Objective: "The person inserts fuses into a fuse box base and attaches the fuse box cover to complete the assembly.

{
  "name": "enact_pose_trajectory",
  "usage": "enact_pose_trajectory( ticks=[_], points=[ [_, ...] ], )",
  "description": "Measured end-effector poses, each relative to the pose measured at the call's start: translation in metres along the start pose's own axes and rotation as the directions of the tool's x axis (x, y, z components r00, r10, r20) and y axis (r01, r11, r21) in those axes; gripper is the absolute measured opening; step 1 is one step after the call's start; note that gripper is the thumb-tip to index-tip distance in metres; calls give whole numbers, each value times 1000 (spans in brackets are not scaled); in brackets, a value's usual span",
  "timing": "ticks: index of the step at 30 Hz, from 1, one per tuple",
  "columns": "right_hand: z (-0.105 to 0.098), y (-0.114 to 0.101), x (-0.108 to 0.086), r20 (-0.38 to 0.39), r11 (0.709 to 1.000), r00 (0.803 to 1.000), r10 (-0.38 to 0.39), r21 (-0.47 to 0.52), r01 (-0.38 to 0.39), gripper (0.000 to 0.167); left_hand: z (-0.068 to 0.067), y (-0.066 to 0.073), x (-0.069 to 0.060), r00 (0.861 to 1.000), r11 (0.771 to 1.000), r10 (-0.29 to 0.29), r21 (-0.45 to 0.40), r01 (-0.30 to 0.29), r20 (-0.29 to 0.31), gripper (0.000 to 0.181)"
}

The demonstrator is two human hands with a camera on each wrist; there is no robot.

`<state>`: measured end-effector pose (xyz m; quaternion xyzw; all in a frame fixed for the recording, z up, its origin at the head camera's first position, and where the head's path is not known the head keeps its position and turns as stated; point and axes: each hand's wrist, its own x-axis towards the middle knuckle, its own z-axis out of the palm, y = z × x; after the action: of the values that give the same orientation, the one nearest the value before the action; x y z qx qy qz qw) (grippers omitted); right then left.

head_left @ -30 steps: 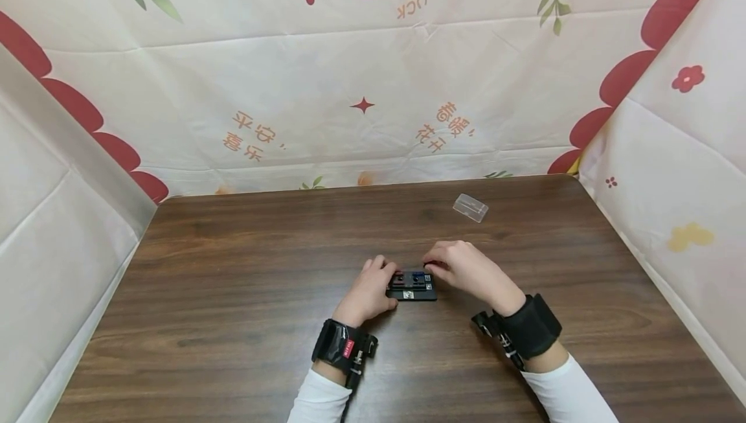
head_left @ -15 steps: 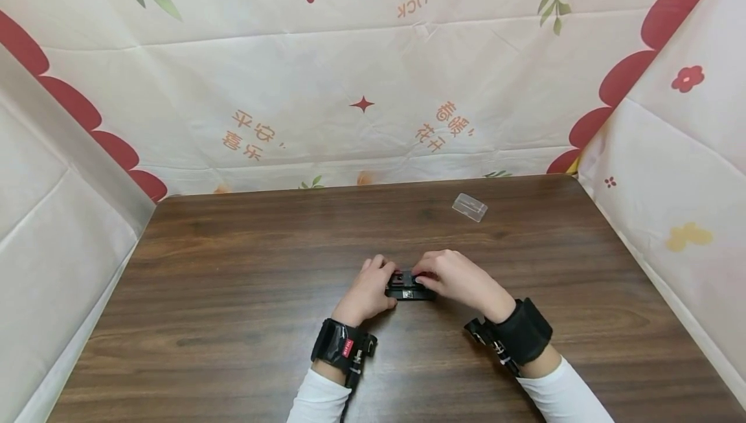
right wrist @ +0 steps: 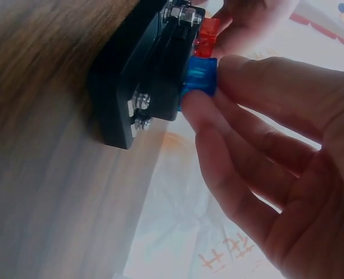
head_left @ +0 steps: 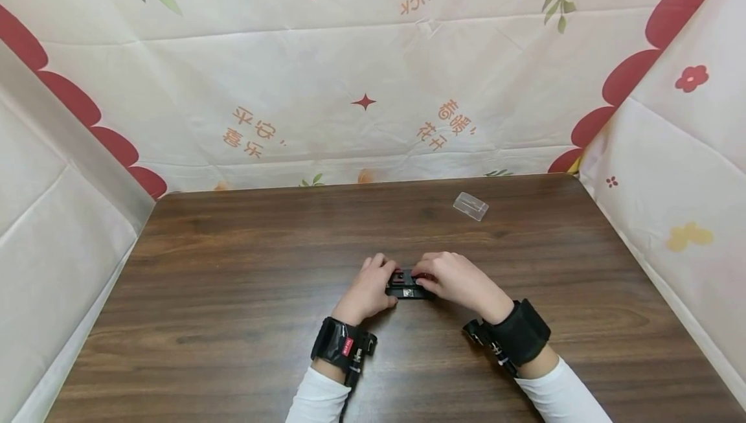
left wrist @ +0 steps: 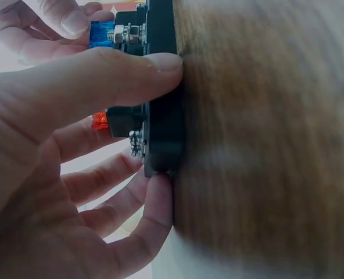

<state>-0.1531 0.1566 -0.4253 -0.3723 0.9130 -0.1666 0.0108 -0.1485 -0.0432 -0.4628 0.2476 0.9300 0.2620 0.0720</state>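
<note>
A black fuse block lies on the table, with metal terminal screws along its sides. My left hand grips its left end, thumb along the near side and fingers round the far side and end. In the right wrist view, a translucent blue blade fuse sits at the top of the block, and my right hand pinches it between thumb and fingers. Beside it stands a red blade fuse, also visible in the left wrist view. How deep the blue fuse sits is hidden by the fingers.
A clear plastic cover lies on the wooden table towards the back right. Printed white cloth hangs behind the table and at both sides. Each wrist wears a black strap with a camera.
My right hand has moved left and slightly down, from beside the block's right end onto its top, then stayed there. My left hand and the block have kept their place.
</note>
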Motion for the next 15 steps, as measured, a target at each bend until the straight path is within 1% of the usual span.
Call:
enact_pose_trajectory(
  ticks=[6, 15],
  points=[
    [-1, 1, -1, -25, 1000, 1000, 1, -22, -1, 10, 0, -1, 0, 1000, 1000, 11, -7, -11, -8, 50],
    [2, 2, 0, -48, 998, 999, -12, -56, 10, 11, -1, 0, 0, 1000, 1000, 7, -5, -7, -2, 51]
  ],
)
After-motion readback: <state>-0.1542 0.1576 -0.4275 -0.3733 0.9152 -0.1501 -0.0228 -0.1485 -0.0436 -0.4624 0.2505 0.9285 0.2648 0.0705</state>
